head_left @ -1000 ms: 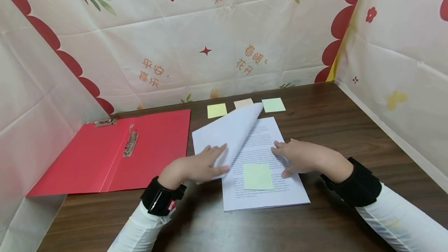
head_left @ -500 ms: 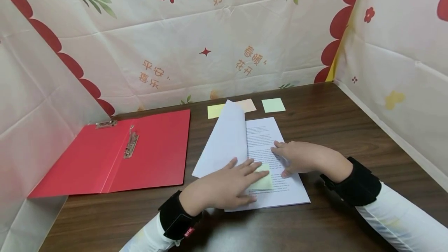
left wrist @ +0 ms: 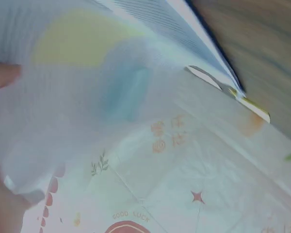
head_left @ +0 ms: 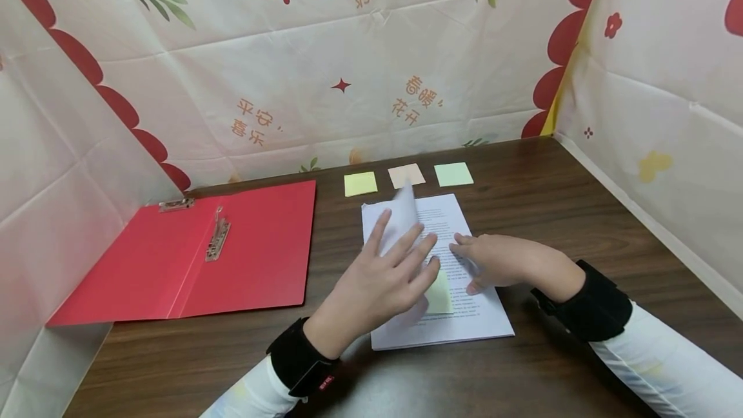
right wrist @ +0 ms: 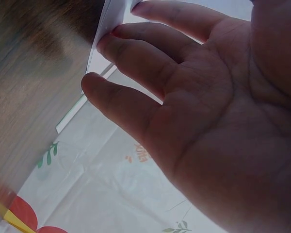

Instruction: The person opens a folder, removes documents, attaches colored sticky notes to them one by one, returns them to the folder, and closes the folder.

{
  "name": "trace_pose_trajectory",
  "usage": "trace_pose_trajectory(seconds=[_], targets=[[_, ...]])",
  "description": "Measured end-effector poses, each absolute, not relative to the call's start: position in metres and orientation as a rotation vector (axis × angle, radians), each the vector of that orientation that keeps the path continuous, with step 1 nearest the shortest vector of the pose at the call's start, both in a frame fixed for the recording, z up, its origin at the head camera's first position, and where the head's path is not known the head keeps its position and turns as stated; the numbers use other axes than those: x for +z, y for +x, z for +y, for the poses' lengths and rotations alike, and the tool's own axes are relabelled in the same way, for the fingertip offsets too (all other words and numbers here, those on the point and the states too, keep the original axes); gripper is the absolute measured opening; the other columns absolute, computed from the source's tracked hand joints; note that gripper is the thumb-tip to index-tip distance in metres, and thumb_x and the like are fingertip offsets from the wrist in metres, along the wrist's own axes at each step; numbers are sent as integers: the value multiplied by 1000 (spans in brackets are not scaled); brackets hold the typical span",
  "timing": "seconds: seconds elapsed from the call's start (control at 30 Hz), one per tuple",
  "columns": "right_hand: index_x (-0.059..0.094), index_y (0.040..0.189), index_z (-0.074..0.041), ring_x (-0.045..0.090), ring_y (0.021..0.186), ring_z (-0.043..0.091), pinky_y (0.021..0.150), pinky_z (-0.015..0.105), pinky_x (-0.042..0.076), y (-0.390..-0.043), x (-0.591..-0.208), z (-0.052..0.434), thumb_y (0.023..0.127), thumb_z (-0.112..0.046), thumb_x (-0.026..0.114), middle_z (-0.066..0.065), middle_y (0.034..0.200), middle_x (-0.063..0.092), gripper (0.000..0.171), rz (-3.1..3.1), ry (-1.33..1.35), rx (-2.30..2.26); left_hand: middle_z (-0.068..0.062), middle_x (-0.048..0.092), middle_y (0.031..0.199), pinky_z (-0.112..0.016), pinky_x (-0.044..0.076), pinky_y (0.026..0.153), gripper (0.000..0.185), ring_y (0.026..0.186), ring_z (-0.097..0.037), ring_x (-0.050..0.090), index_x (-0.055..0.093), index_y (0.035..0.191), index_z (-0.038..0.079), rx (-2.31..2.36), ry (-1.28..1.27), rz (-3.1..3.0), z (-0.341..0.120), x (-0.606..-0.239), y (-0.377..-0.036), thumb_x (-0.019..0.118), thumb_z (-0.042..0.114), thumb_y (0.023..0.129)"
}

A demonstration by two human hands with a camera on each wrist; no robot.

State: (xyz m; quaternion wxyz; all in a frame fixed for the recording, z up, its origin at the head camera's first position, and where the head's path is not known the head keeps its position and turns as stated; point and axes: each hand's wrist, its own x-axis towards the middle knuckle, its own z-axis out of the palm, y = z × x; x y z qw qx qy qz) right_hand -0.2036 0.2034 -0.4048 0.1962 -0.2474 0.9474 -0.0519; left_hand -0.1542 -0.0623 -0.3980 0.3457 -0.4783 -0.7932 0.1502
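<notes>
A stack of printed paper (head_left: 464,324) lies on the table, a pale green sticky note (head_left: 440,295) on its top page partly hidden by my left hand (head_left: 386,279). That hand is over the stack's left half, fingers spread and fairly straight, against a lifted, curling sheet (head_left: 402,213). The sheet (left wrist: 77,116) is blurred in the left wrist view, with yellow and bluish patches on or through it. On the right side of the stack rests my right hand (head_left: 493,260); its extended fingers (right wrist: 131,51) touch the paper edge in the right wrist view.
An opened red folder (head_left: 264,250) with a metal clip (head_left: 217,239) lies at the left. Behind the stack are a yellow sticky note (head_left: 360,184), a peach one (head_left: 406,175) and a mint green one (head_left: 454,174). Printed cloth (head_left: 290,63) walls the table.
The turned sheet has swung from the left back over the stack, uncovering the yellow and peach notes. My left hand has moved right with it and spread its fingers. The right hand stays put.
</notes>
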Motion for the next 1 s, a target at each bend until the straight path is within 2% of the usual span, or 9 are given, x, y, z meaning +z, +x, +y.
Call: trace_pose_trajectory(seconds=[0.13,0.23,0.3,0.37,0.5,0.63,0.77,0.87,1.0], targets=[[59,148,-2,62,138,42,111,58,52,-204,-404,206,86,-34,89,28,161,49,76,2657,-744,-185,-14,39,171,-75,27,124,76,158,-36,39,48,159,24,272,-1080,-2051,-62,-399,-158,77,50,94],[67,139,-7,67,129,33,106,54,57,-206,-401,212,87,-26,89,28,158,52,59,2635,-789,-272,-16,32,174,-68,37,123,91,158,-39,37,35,166,21,159,-963,-2302,-63,-400,-161,73,62,93],[69,137,-10,65,130,34,105,54,57,-208,-397,219,91,-16,84,31,161,47,48,2639,-785,-311,-17,36,171,-60,47,118,90,153,-39,44,31,167,16,31,-858,-2517,-64,-401,-165,71,56,97],[68,139,-5,63,134,39,106,57,56,-211,-392,226,95,-7,77,34,161,44,46,2670,-743,-315,-19,41,166,-54,55,111,84,147,-40,49,32,166,10,-161,-732,-2715,-67,-403,-171,70,47,101],[62,138,11,68,120,43,98,57,59,-219,-387,235,98,3,61,38,143,60,41,2785,-564,-278,-25,51,157,-55,55,109,69,141,-45,54,38,160,-2,-577,-537,-2929,-76,-410,-184,64,32,105],[55,137,21,72,98,36,83,49,64,-229,-391,239,104,-2,48,37,124,67,40,2806,-350,-361,-30,49,158,-60,47,118,70,146,-46,51,35,160,-7,-851,-448,-3056,-81,-415,-195,60,30,107],[53,134,19,68,71,25,60,34,61,-234,-399,236,113,-18,41,27,98,66,44,2700,-215,-549,-29,47,161,-59,44,121,71,151,-42,47,32,162,-7,-1012,-407,-3117,-83,-417,-201,58,31,108],[56,132,14,67,63,21,57,31,61,-232,-402,230,114,-25,44,18,89,63,45,2618,-213,-639,-27,48,161,-57,43,122,71,152,-40,47,32,162,-6,-1057,-367,-3143,-84,-418,-204,57,33,107],[62,120,9,70,61,19,58,32,62,-227,-402,222,113,-26,50,14,83,66,38,2532,-224,-701,-27,47,163,-57,42,123,73,153,-39,46,33,163,-4,-1072,-289,-3178,-86,-417,-206,58,35,107]])
